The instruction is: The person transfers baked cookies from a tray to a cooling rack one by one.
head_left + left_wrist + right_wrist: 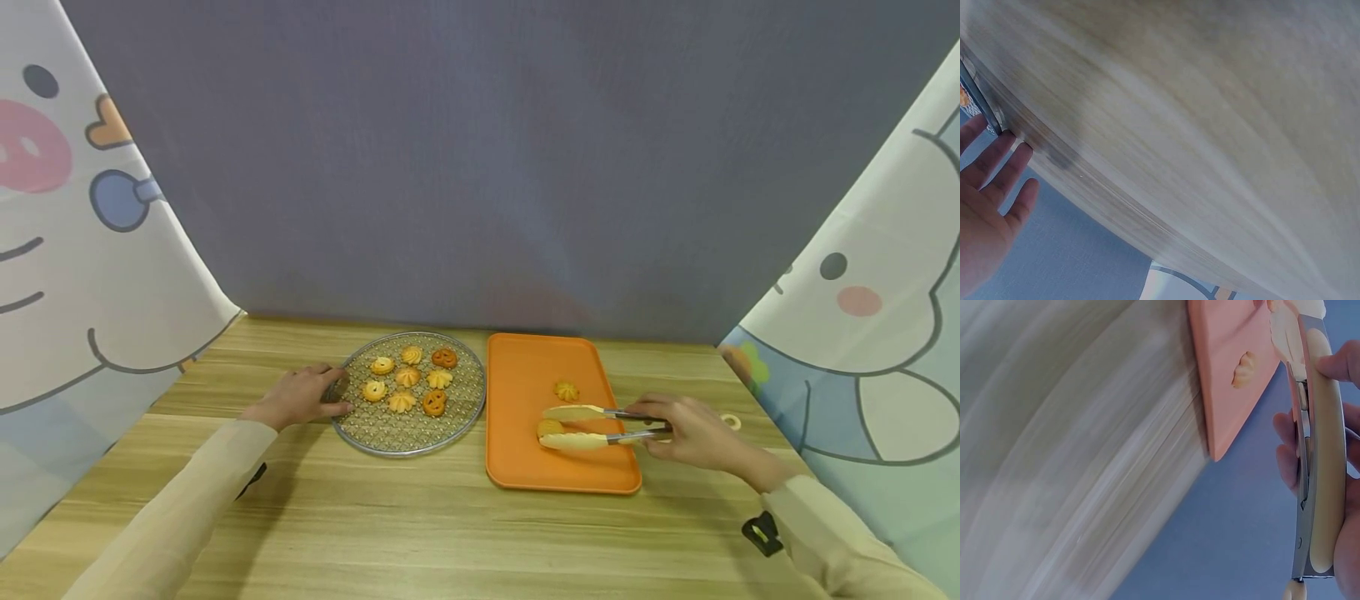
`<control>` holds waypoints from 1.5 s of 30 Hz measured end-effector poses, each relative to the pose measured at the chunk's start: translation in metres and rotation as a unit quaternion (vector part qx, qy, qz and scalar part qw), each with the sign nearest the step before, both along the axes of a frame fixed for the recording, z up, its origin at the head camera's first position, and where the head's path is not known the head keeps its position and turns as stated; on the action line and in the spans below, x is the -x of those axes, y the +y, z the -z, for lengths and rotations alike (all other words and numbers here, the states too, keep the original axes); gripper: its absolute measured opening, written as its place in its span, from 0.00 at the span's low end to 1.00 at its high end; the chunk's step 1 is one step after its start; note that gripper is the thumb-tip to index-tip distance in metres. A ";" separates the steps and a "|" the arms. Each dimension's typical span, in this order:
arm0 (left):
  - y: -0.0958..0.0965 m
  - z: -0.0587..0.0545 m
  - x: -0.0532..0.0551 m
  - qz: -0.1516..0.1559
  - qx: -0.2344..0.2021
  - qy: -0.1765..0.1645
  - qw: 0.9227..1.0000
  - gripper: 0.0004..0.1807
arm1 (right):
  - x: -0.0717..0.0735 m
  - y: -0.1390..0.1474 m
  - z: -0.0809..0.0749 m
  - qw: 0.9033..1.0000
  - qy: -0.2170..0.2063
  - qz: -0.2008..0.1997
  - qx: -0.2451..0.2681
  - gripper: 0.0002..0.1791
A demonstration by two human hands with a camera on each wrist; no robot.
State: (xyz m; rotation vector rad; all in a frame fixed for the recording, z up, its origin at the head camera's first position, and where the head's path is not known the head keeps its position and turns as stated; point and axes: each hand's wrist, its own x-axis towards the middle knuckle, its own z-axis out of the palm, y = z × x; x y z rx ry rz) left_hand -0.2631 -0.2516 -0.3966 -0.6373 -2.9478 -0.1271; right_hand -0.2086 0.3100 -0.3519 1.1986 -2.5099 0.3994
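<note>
Where the surface (390, 533) ended at the left, we noted a cartoon-printed cloth (45, 242). Next came the left grip (300, 397), a bare hand in a beige sleeve (176, 508): fingers relaxed and nearly straight, tips touching the rim of the round tray (420, 435). The left wrist view showed us the same contact, with only a sliver of that tray in frame. On the round tray we counted eight cookies (407, 377) lying near one another, two of them brown and pretzel-shaped. Just right of it lay the orange tray (525, 392), carrying a round cookie (550, 427) between the tips of the tongs (576, 442) and, farther back, a flower-shaped cookie (566, 390). We couldn't tell whether the tips actually squeezed the round one. Just past that tray, the right grip (686, 427) was curled round the tongs' cream-padded handles. Farther right we had a black strap (762, 533) by the sleeve and a second cloth (885, 333); a dark grey backdrop (480, 167) ran behind everything.
</note>
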 end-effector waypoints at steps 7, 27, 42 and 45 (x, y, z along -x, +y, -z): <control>0.000 -0.002 -0.001 0.001 0.001 -0.003 1.000 0.36 | 0.008 -0.017 0.000 1.000 -0.020 0.002 -0.017 0.22; 0.000 -0.002 -0.001 0.004 0.001 0.001 1.000 0.34 | 0.027 -0.084 -0.007 0.996 -0.082 -0.026 -0.030 0.20; 0.000 -0.001 -0.001 0.003 -0.001 0.003 1.000 0.35 | 0.044 -0.134 -0.007 0.994 -0.079 -0.068 -0.032 0.22; 0.000 -0.001 -0.001 0.003 -0.002 0.001 1.000 0.35 | 0.047 -0.144 -0.005 0.993 -0.087 -0.068 -0.032 0.21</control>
